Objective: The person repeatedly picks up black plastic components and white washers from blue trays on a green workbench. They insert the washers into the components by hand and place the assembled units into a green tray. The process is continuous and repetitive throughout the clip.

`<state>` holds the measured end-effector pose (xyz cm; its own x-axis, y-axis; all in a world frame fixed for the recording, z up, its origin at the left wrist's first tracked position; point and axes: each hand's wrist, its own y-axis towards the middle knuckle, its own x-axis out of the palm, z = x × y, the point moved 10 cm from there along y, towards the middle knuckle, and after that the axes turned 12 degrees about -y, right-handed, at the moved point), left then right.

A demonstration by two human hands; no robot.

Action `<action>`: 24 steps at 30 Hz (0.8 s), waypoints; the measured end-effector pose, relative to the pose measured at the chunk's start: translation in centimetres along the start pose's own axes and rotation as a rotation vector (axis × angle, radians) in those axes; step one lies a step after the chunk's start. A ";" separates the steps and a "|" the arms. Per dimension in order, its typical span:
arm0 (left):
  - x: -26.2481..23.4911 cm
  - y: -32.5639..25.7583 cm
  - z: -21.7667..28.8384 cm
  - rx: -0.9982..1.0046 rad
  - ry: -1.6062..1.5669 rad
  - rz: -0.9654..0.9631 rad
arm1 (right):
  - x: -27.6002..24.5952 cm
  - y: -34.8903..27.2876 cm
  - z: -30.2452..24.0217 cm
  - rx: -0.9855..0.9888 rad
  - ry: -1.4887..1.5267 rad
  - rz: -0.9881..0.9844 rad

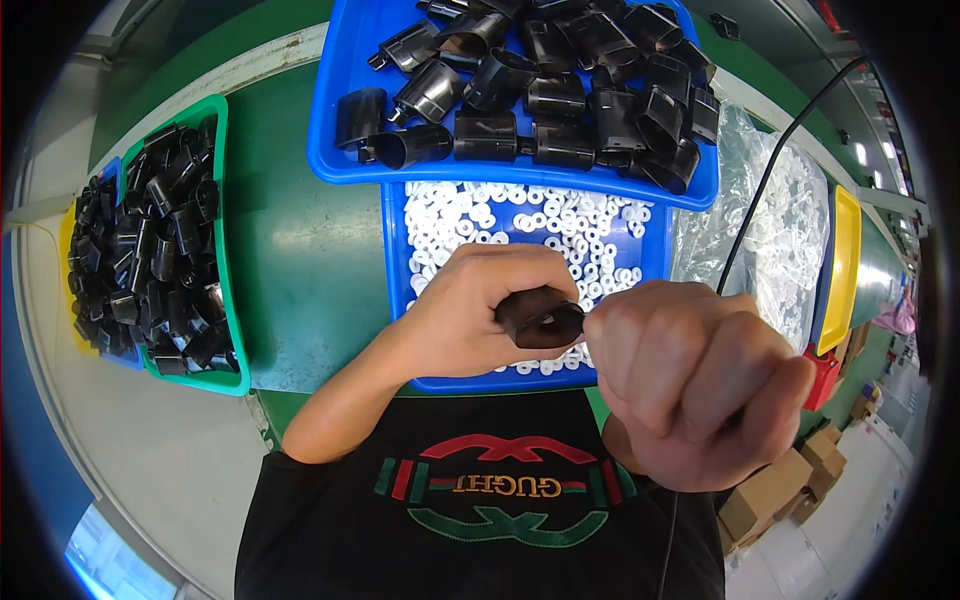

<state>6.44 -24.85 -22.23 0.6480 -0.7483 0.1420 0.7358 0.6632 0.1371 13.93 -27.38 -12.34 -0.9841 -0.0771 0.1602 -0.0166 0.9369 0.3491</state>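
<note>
Fingers wrapped round it, my left hand [455, 315] holds a hollow black plastic part [540, 318], its oval open end facing up. Right beside it, my right hand [700, 385] is closed in a fist, fingertips close to the part's right edge. What the fist grips, if anything, is hidden behind the fingers. A thin black cable [752, 212] passes behind my right hand. Below both hands lies a blue tray [396, 270] scattered with small white rings [445, 215]. Beyond it, a second blue tray [325, 130] overlaps its far edge, piled with similar black parts [485, 135].
To the left, a green bin [232, 290] of black parts stands on the green table [300, 240], with more filled bins behind it. On the right lie a clear plastic bag [760, 215] of white pieces, a yellow bin [845, 270] and a red bin [824, 380]. Cardboard boxes [770, 490] stand lower right.
</note>
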 end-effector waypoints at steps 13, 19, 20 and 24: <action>0.1 -0.1 -0.1 -0.012 -0.055 -0.042 | 0.5 0.0 0.9 0.004 -0.020 -0.008; -0.2 0.0 0.4 -0.033 -0.042 -0.031 | 0.8 0.1 1.0 -0.024 0.019 0.022; -0.2 0.0 0.4 -0.049 -0.028 -0.019 | 0.7 0.0 1.1 -0.027 0.028 0.036; -0.3 -0.2 0.8 -0.060 0.040 0.023 | 0.3 -0.1 1.9 -0.041 0.086 0.074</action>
<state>5.94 -24.70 -21.54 0.6716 -0.7335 0.1048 0.7300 0.6792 0.0754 13.26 -26.87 -14.08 -0.9635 -0.0392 0.2647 0.0641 0.9265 0.3707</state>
